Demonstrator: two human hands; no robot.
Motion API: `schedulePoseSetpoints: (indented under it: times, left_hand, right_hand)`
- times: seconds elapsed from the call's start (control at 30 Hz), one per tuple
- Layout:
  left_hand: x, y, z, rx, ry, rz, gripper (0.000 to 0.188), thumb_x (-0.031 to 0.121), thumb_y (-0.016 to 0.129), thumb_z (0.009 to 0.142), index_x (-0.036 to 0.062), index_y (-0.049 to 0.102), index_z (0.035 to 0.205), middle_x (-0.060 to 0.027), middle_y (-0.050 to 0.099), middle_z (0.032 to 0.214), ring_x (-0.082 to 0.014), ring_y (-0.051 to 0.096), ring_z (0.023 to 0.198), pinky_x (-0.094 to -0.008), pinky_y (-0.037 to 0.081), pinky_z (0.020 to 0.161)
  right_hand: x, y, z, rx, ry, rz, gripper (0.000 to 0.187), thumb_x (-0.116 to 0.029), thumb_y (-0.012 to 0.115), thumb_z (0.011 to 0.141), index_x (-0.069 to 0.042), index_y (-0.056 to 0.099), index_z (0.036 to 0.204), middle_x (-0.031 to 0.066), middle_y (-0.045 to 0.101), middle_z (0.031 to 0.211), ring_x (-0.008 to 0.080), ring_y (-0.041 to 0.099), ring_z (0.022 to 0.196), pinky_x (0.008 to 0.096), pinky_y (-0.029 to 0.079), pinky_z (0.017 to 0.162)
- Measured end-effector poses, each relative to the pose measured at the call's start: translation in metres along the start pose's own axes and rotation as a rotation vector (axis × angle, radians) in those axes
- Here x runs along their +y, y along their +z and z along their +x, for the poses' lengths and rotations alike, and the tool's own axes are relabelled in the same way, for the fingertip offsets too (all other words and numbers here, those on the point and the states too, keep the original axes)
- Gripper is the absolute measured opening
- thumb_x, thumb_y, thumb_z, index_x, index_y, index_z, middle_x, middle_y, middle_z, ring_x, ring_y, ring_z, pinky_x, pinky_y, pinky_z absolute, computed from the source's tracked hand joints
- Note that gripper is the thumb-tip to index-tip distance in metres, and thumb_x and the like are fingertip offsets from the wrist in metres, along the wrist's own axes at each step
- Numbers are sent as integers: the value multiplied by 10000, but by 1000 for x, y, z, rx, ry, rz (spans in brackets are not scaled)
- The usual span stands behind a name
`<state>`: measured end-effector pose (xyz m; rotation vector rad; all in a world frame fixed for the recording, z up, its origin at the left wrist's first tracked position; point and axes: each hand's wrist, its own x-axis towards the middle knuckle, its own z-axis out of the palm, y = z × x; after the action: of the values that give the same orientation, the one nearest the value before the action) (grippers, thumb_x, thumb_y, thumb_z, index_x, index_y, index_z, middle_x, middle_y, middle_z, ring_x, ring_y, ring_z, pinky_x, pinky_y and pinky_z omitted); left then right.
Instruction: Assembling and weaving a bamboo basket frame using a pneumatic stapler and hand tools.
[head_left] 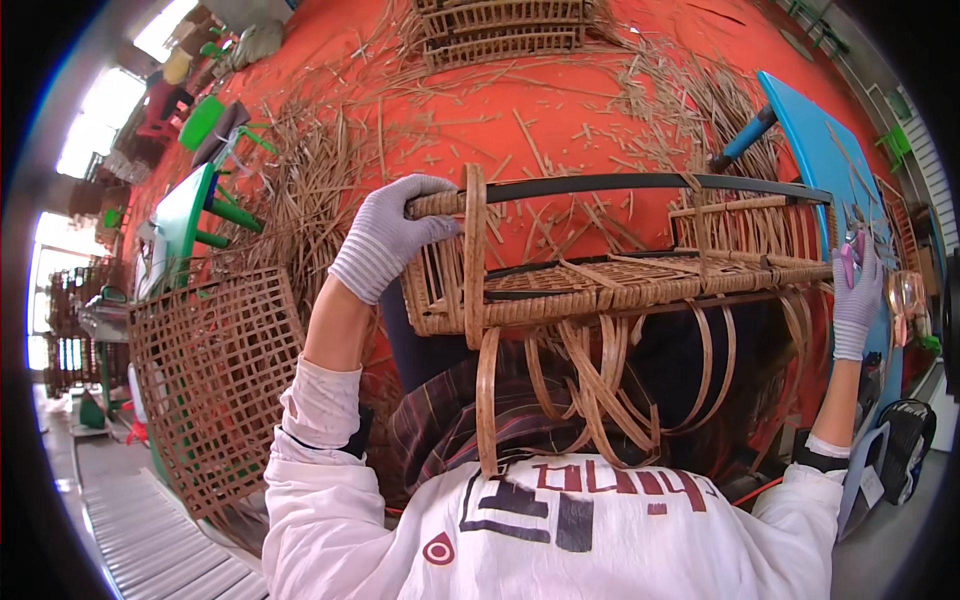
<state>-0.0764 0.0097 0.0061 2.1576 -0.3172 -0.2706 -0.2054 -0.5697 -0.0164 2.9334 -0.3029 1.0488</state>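
Across my lap lies a woven rattan basket (590, 285) with a black-wrapped top rail and loose, curved cane strips (487, 400) hanging from its lower edge. My left hand (390, 235), in a grey-and-white striped glove, is closed around the basket's left upper corner, beside an upright cane strip. Out to the right, past the basket's right end, my gloved right hand (857, 300) is at the edge of a blue table. Its fingers are around a pink-handled tool (850, 262), whose working end I cannot make out.
The blue table (810, 140) stands at the right with small tools on it. A woven lattice panel (215, 370) leans at the left, by a green table (180, 215). Cane scraps (310, 170) litter the red floor (480, 110). Another woven piece (500, 45) lies ahead.
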Motion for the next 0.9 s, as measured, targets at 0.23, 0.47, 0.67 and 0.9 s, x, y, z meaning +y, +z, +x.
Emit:
schedulePoseSetpoints:
  times: [0.23,0.47,0.67,0.9]
  left_hand:
    - [-26,-5,-9,55,-72,-39,375,147,697,864,-18,606,1188,-19,627,1043,-98,561,956,-256,460,854]
    - [-30,-3,3,-18,4,-111,399,299,640,916,-46,606,1113,-25,591,881,-138,546,779,-261,449,711]
    - [-12,1,-31,249,17,-91,258,203,632,915,-15,628,1053,6,602,882,-96,551,809,-252,450,706]
    - [-5,8,-2,71,-28,-145,334,202,633,896,-27,650,1138,-52,673,1032,-115,594,966,-277,466,875]
  right_hand:
    - [38,3,-14,81,363,96,449,-340,708,835,-62,617,1175,164,673,1045,316,647,951,401,505,837]
    - [118,-11,-36,-132,801,-169,531,-511,659,803,-144,640,1186,133,681,1109,322,640,1044,430,494,888]
    - [195,64,-58,-477,958,-220,509,-510,551,882,-119,647,1194,205,635,1196,344,619,1103,438,477,930]
    - [344,42,-104,-467,804,-672,834,-704,509,813,-76,524,1363,242,564,1308,410,525,1227,495,413,1015]
